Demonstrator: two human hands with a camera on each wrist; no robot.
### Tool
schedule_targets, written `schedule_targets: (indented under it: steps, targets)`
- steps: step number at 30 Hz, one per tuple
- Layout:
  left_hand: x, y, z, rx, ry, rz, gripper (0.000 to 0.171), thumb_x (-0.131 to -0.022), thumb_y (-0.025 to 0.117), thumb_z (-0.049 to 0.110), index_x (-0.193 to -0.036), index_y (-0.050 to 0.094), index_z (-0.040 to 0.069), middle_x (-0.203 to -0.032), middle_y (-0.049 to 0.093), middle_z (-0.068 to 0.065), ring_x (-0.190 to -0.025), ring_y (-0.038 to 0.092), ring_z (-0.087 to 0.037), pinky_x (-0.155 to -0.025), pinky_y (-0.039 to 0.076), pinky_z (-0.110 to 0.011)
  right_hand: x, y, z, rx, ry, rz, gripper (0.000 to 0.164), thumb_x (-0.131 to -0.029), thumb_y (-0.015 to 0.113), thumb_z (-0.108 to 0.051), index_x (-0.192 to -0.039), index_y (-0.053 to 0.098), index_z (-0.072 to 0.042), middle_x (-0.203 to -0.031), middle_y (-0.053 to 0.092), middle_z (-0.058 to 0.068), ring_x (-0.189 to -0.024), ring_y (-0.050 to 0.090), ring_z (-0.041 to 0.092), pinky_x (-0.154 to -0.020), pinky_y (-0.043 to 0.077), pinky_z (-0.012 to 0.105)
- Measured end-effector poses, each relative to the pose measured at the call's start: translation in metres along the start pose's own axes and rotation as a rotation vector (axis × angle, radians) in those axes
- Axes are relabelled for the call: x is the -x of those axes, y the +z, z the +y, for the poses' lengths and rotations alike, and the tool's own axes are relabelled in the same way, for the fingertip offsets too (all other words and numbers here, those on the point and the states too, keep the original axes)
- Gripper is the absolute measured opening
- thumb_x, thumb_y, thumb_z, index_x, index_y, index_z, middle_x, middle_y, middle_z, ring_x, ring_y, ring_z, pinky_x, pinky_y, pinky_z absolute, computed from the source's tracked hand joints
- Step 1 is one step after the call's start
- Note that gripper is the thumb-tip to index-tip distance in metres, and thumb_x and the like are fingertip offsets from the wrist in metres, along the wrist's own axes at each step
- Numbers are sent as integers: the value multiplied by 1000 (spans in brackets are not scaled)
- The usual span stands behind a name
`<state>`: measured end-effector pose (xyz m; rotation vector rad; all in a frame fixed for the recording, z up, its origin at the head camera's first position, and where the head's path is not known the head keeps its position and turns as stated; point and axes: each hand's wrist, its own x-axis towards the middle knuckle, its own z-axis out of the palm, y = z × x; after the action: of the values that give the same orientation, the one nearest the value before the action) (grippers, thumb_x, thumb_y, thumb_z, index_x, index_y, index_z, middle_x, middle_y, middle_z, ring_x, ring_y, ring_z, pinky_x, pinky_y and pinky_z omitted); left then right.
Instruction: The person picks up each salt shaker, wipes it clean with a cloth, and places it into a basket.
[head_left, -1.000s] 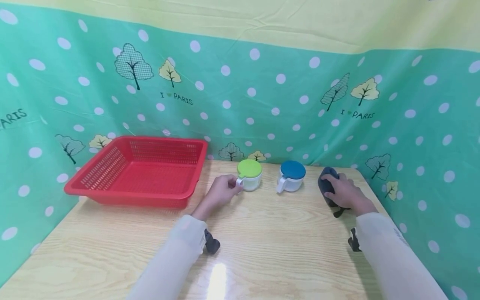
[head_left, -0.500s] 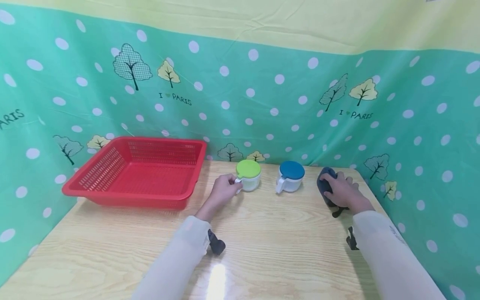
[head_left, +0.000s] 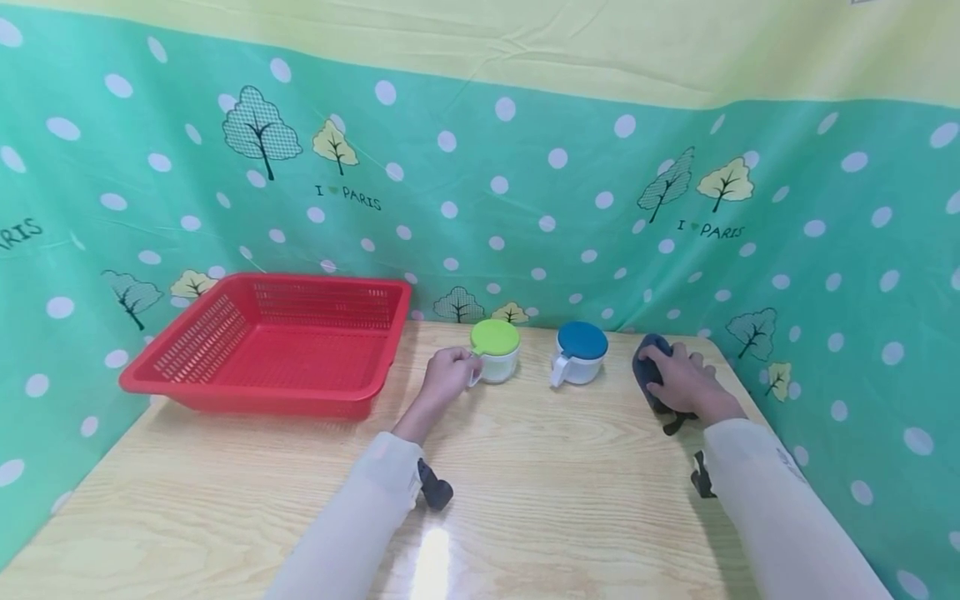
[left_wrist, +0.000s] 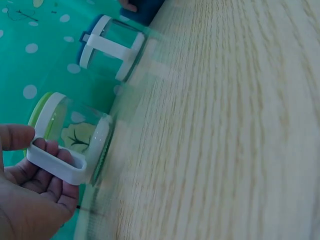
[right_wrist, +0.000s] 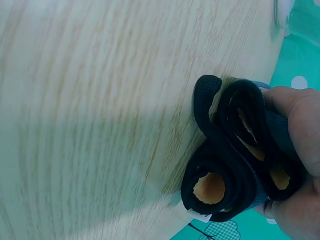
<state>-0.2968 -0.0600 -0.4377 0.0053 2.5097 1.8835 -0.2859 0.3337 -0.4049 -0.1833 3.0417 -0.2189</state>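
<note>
My left hand [head_left: 447, 371] is at a small clear jar [head_left: 497, 362] with a lime-green lid and a white side handle. In the left wrist view, the fingers curl through the handle [left_wrist: 57, 164] and the thumb presses near its top. Far to the right, my right hand [head_left: 684, 382] grips a rolled-up dark blue cloth piece [head_left: 647, 375]. The right wrist view shows its black-edged layers [right_wrist: 240, 150] end-on, coiled and folded, with a small white tag; the thumb and fingers clasp its side. Both things are at the tabletop.
A matching jar [head_left: 579, 367] with a blue lid stands between the two hands. At the back left sits a red slotted plastic basket [head_left: 247, 400]. The light wooden table [head_left: 555, 500] ends at a green dotted curtain [head_left: 525, 208] at the back and sides.
Everything shifts slightly left in the head view. The left hand keeps to the green-lidded jar's handle, and the right hand stays on the rolled cloth; neither thing visibly moves on the table.
</note>
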Motion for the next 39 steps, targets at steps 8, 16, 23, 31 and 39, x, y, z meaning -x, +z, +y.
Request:
schedule_targets:
  steps: [8, 16, 23, 31, 39]
  targets:
    - [-3, -1, -2, 101, -12, 49, 14, -89, 61, 12, -83, 67, 1, -89, 63, -9, -89, 56, -23, -80, 46, -35, -1, 0, -2, -6, -9, 19, 43, -104, 57, -17, -144, 43, -12, -135, 34, 44, -114, 40, 61, -91, 36, 76]
    - [0, -2, -4, 189, 3, 47, 19, -95, 57, 11, -82, 63, -2, -85, 59, -9, -89, 53, -23, -84, 46, -37, -3, 1, 1, -9, -35, 22, 41, -102, 55, -7, -142, 45, -14, -129, 40, 43, -107, 45, 56, -86, 43, 70]
    - [2, -6, 1, 220, 29, 40, 18, -97, 56, 12, -86, 65, 0, -90, 62, -10, -93, 56, -25, -91, 48, -44, -1, 0, 5, -19, -45, 40, 40, -102, 50, -5, -140, 48, -16, -130, 39, 39, -104, 46, 54, -82, 48, 70]
    - [2, -9, 6, 205, 74, 40, 20, -96, 56, 12, -80, 63, 1, -83, 60, -8, -87, 55, -23, -88, 47, -42, -2, -16, 2, 97, -144, 137, 40, -97, 52, 2, -134, 55, -13, -124, 51, 36, -97, 50, 51, -79, 51, 67]
    - [4, -11, 14, 247, 104, -7, 21, -96, 56, 9, -76, 55, 0, -79, 54, -10, -87, 50, -25, -87, 43, -43, 0, -46, -20, 132, -226, 240, 47, -92, 60, 4, -134, 57, -17, -125, 54, 32, -101, 48, 50, -87, 44, 67]
